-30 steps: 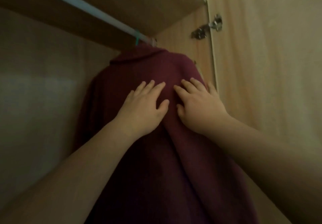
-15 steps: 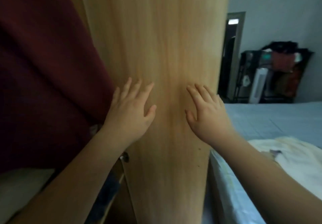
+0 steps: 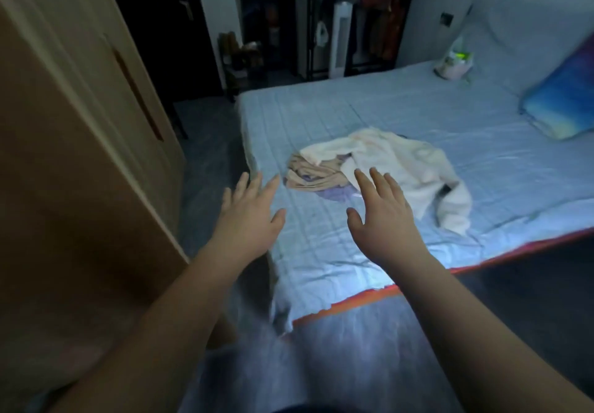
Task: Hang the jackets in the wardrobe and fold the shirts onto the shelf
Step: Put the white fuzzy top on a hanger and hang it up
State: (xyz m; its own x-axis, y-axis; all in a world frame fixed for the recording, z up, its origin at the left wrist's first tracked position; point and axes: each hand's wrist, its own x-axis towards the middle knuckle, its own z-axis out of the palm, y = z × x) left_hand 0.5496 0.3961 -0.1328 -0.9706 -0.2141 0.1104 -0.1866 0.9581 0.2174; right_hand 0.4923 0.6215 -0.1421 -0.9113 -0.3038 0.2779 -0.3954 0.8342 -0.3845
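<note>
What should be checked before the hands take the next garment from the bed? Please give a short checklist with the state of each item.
1. Left hand free, fingers spread: ok.
2. Right hand free, fingers spread: ok.
3. Clothes to take lie on the bed: ok; a cream garment over a beige garment.
4. Pile within reach: ok, it lies just beyond the fingertips.
5. Whether the cream garment is a jacket or a shirt: cannot tell.
6. Wardrobe door open: ok.

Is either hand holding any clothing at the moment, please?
No, the left hand and right hand are open and empty above the bed.
</note>
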